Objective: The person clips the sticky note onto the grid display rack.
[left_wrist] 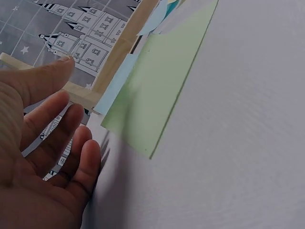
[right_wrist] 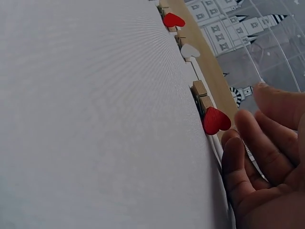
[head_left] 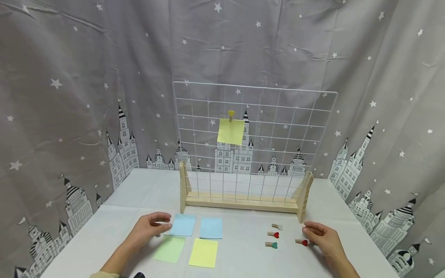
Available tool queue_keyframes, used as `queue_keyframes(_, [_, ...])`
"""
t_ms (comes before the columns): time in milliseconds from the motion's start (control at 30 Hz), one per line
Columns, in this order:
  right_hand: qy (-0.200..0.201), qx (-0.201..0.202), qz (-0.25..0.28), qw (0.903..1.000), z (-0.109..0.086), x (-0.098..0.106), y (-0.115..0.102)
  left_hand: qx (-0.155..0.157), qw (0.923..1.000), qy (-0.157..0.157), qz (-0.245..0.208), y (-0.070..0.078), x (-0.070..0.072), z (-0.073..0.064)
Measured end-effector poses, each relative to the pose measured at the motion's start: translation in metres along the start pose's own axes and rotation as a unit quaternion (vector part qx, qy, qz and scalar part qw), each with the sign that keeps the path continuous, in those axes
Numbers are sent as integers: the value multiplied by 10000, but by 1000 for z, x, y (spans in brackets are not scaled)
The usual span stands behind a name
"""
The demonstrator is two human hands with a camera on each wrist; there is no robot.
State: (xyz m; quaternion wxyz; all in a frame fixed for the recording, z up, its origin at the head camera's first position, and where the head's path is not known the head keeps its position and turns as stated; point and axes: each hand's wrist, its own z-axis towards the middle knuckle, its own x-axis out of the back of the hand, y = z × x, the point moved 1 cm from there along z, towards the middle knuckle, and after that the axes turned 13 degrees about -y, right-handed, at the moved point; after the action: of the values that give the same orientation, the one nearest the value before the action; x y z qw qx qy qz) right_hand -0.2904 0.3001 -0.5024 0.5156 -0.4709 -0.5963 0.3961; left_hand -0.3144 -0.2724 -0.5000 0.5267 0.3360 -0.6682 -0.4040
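My left hand (head_left: 149, 229) hovers at the left edge of a blue sticky note (head_left: 183, 224), thumb and fingers apart with nothing between them. A green sticky note (head_left: 169, 249) lies just below it; the left wrist view shows its pale surface (left_wrist: 147, 90) beside my fingers. Another blue note (head_left: 211, 228) and a yellow note (head_left: 203, 253) lie to the right. My right hand (head_left: 325, 239) is beside a wooden clothespin with a red heart (head_left: 301, 242), fingers loosely bent and holding nothing. In the right wrist view that red heart (right_wrist: 217, 120) is close to the fingertips.
A white wire grid (head_left: 278, 127) stands in a wooden base (head_left: 240, 204) at the back. A yellow note (head_left: 231, 133) hangs on it from a yellow heart clothespin (head_left: 231, 115). Clothespins with white (head_left: 277, 226), red (head_left: 273, 234) and green (head_left: 271, 244) hearts lie on the table.
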Motion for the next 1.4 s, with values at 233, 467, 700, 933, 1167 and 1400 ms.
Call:
queue_keyframes(233, [27,-121,-474,9988,1,1,2,242,9990,93,359,-6,2,-3])
queue_keyframes(467, [-115,-198,-1101,9937,-3,2,2,250,9978,135,591,-9,3,-5])
queue_keyframes(700, [-291,-350,-1918,9804,-4,3,2,246,9945,116,1013,-15,1,-6])
queue_keyframes(933, [-523,-432,-2366,9692,-6,2,5,350,9899,95,1373,-17,-3,-7])
queue_keyframes(1167, [-519,-466,-2538,9647,-3,4,-1,56,9878,141,1548,-11,-2,-4])
queue_keyframes(1400, [-515,-278,-2722,9605,-4,4,0,134,9869,113,1605,-11,-3,-5])
